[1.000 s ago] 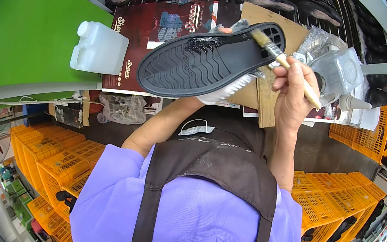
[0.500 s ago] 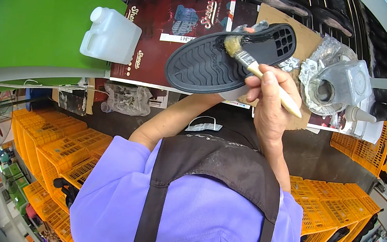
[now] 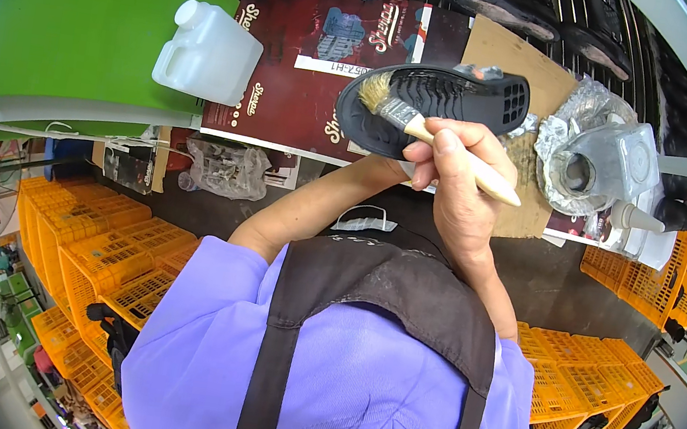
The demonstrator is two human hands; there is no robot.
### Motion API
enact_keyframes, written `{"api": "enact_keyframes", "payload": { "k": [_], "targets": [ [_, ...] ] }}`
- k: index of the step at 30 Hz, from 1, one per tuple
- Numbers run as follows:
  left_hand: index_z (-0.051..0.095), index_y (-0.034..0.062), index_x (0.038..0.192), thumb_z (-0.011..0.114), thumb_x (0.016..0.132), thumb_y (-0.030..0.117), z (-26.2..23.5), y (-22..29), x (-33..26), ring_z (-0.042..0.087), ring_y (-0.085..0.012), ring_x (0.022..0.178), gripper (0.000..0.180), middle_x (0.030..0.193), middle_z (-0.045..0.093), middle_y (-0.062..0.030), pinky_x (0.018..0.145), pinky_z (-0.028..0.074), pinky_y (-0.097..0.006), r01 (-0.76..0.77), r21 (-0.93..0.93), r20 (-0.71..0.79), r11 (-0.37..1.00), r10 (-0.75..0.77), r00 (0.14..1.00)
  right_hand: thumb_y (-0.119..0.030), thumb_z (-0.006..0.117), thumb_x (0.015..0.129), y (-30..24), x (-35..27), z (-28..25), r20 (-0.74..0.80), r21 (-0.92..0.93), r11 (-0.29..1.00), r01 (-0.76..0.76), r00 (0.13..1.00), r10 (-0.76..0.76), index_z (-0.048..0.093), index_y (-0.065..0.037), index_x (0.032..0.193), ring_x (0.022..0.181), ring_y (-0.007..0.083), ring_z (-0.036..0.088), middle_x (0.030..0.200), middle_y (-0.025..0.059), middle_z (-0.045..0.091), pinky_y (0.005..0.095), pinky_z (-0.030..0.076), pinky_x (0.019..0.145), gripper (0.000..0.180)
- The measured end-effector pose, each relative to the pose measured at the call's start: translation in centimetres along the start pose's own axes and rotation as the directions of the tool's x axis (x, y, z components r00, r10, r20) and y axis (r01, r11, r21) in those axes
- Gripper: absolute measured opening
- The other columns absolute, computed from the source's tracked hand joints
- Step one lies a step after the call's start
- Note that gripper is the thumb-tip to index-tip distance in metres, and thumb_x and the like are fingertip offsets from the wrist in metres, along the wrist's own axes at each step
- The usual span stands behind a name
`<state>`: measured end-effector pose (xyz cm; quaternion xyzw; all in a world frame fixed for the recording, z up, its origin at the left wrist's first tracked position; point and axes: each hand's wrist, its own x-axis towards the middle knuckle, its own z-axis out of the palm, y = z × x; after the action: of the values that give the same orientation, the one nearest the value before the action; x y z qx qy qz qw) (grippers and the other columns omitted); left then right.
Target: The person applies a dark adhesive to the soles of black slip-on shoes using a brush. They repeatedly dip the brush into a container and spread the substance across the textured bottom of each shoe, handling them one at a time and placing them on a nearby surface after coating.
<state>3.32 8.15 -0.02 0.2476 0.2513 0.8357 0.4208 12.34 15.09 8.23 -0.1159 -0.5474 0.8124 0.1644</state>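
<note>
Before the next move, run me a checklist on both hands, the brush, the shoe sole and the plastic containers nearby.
1. Pale wooden-handled brush gripped in the right hand: ok.
2. Light bristles on the black ridged shoe sole, near its rounded left end: ok, they appear to touch.
3. Left hand firm on the sole: cannot tell; it is mostly hidden behind it, with fingers showing at the far edge.
4. White plastic jug apart from the sole: ok.
5. Contents of the clear plastic container on the right: cannot tell.
6. Whole sole in view: not ok; the brush and right hand cover part.
</note>
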Motion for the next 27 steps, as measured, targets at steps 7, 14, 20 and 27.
{"api": "enact_keyframes", "payload": {
  "k": [7,14,20,27],
  "targets": [
    [0.046,0.0088,0.099,0.062,0.082,0.022,0.1,0.0,1.4,0.048,-0.0157,0.088,0.027,0.095,0.049,-0.0057,0.08,0.043,-0.03,0.08,0.174,0.056,0.982,-0.091,0.994,-0.008,0.056,0.089,-1.0,0.8,-0.3,-0.009,-0.004,0.997,0.071,0.997,-0.071,0.06,0.005,0.096,0.058,0.0055,0.055,0.077,0.0107,0.066,0.0183,0.047,0.054,0.015],
    [0.052,0.0051,0.098,0.072,0.074,0.027,1.7,2.8,1.3,0.053,-0.0185,0.084,0.039,0.091,0.055,-0.0076,0.075,0.046,-0.032,-0.092,0.884,0.191,0.458,-0.177,0.965,-0.007,0.055,0.089,-2.8,2.8,-1.4,-0.05,-0.034,0.975,0.222,0.974,-0.223,0.06,0.005,0.097,0.056,0.0063,0.055,0.077,0.0119,0.066,0.0188,0.046,0.053,0.015],
    [0.057,-0.0002,0.101,0.07,0.077,0.031,1.9,5.0,0.8,0.056,-0.022,0.09,0.042,0.095,0.06,-0.0136,0.078,0.046,-0.035,0.08,0.918,0.126,0.389,-0.476,0.87,-0.007,0.055,0.089,-3.9,4.9,-3.4,-0.116,-0.108,0.942,0.317,0.937,-0.329,0.061,0.005,0.096,0.054,0.0069,0.055,0.075,0.011,0.066,0.0191,0.046,0.051,0.016],
    [0.041,-0.0059,0.126,0.06,0.084,0.039,0.0,5.2,-1.6,0.051,-0.0187,0.105,0.065,0.114,0.055,-0.0122,0.092,0.04,-0.032,0.325,0.411,0.168,0.852,-0.421,0.891,-0.011,0.057,0.089,-3.9,5.5,-5.1,-0.175,-0.15,0.948,0.282,0.936,-0.307,0.063,0.005,0.093,0.054,0.0053,0.054,0.073,0.0082,0.065,0.0181,0.044,0.049,0.018]
  ]
}}
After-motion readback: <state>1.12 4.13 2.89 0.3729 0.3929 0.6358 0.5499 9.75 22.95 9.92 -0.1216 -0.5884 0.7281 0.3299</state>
